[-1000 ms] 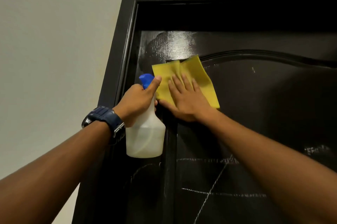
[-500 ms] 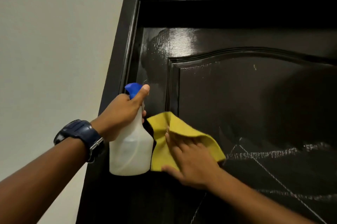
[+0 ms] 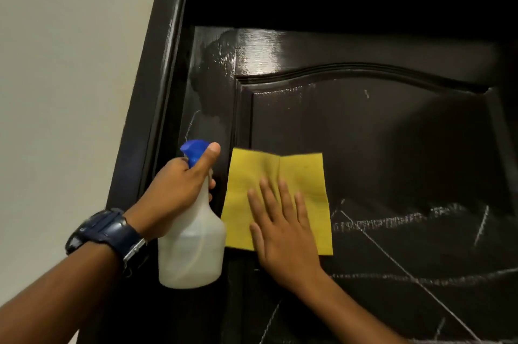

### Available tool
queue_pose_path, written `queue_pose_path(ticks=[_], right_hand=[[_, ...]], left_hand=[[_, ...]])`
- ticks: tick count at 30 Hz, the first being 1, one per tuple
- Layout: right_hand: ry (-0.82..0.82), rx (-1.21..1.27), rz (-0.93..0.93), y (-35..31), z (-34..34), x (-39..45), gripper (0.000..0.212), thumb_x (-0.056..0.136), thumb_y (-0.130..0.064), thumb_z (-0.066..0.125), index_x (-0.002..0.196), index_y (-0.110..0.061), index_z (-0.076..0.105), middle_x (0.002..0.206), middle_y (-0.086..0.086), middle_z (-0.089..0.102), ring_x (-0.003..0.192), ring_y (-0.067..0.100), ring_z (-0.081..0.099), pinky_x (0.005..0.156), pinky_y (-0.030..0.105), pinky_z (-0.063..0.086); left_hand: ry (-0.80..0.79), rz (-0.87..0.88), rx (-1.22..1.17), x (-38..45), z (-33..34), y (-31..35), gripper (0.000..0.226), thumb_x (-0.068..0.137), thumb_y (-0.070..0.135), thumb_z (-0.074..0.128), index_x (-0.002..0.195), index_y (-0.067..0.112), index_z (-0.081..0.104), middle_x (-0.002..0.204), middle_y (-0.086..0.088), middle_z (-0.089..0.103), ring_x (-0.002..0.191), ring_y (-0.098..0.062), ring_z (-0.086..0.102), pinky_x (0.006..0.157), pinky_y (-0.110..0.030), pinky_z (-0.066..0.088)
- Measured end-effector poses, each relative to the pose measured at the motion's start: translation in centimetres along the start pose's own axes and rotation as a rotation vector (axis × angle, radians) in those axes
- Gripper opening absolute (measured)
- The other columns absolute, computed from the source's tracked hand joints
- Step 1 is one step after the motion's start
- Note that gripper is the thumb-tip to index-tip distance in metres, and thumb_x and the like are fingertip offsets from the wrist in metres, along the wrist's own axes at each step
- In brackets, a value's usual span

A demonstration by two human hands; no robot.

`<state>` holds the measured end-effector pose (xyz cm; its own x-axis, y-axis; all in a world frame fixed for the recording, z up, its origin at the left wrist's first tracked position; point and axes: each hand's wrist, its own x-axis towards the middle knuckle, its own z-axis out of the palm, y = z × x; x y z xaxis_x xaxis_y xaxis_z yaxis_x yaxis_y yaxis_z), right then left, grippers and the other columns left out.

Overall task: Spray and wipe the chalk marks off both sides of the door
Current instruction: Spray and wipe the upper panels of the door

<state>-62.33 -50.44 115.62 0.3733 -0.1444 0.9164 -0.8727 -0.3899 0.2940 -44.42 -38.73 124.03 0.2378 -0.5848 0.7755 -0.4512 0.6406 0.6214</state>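
Where it was crumpled, yellow cloth now flat under right hand

Glossy dark door, yellow cloth

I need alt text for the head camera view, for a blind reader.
A right hand presses a yellow cloth flat on a dark door with chalk marks; the left hand holds a spray bottle.
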Motion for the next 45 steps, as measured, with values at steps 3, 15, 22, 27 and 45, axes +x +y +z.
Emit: queue_pose_path(ticks=[3, 15, 22, 27, 45], right_hand=[[-0.065, 0.029, 0.005, 1.2, -0.3, -0.2, 0.064, 0.103, -0.044, 0.032, 0.161, -0.024, 0.015, 0.169, 0.002, 0.005, 0.155, 0.029, 0.009, 0.118, 0.055, 0.021], [-0.014, 0.045, 0.264, 13.4, -3.7, 1.6, 0.064, 0.107, -0.043, 0.020, 0.162, -0.017, 0.000, 0.168, 0.002, -0.011, 0.154, 0.022, -0.013, 0.124, 0.045, -0.004], [0.030, 0.071, 0.691, 30.7, -10.0, 5.9, 0.065, 0.107, -0.038, 0.025, 0.160, -0.007, 0.003, 0.168, 0.012, -0.004, 0.155, 0.033, -0.004, 0.124, 0.054, 0.004], [0.006, 0.084, 0.524, 31.7, -8.1, -3.5, 0.067, 0.104, -0.038, 0.024, 0.159, -0.001, 0.009, 0.167, 0.021, -0.001, 0.153, 0.042, 0.004, 0.124, 0.054, 0.009], [0.048, 0.254, 0.369, 39.8, -9.5, -1.3, 0.069, 0.104, -0.037, 0.032, 0.160, -0.005, 0.006, 0.167, 0.016, -0.007, 0.153, 0.040, 0.004, 0.125, 0.049, 0.003]], left_hand=[[-0.031, -0.007, -0.020, 0.2, 0.8, 0.3, 0.064, 0.087, 0.070, 0.054, 0.078, 0.008, 0.066, 0.070, -0.007, 0.071, 0.057, -0.018, 0.066, 0.060, -0.034, 0.053], [-0.094, -0.051, -0.022, 0.6, 7.7, -0.2, 0.069, 0.081, 0.076, 0.055, 0.074, 0.009, 0.070, 0.071, -0.007, 0.072, 0.068, -0.025, 0.066, 0.088, -0.055, 0.056], [-0.143, -0.007, -0.062, -0.2, 13.6, 3.9, 0.075, 0.082, 0.075, 0.057, 0.074, 0.001, 0.066, 0.078, -0.014, 0.073, 0.065, -0.022, 0.064, 0.085, -0.054, 0.057], [-0.091, 0.038, -0.052, -1.8, 17.7, 7.3, 0.077, 0.085, 0.072, 0.055, 0.082, -0.004, 0.068, 0.075, -0.009, 0.073, 0.063, -0.019, 0.064, 0.079, -0.046, 0.058], [-0.061, 0.005, -0.045, -5.8, 33.1, 12.1, 0.072, 0.080, 0.078, 0.055, 0.076, 0.007, 0.070, 0.078, -0.009, 0.074, 0.064, -0.021, 0.065, 0.075, -0.047, 0.058]])
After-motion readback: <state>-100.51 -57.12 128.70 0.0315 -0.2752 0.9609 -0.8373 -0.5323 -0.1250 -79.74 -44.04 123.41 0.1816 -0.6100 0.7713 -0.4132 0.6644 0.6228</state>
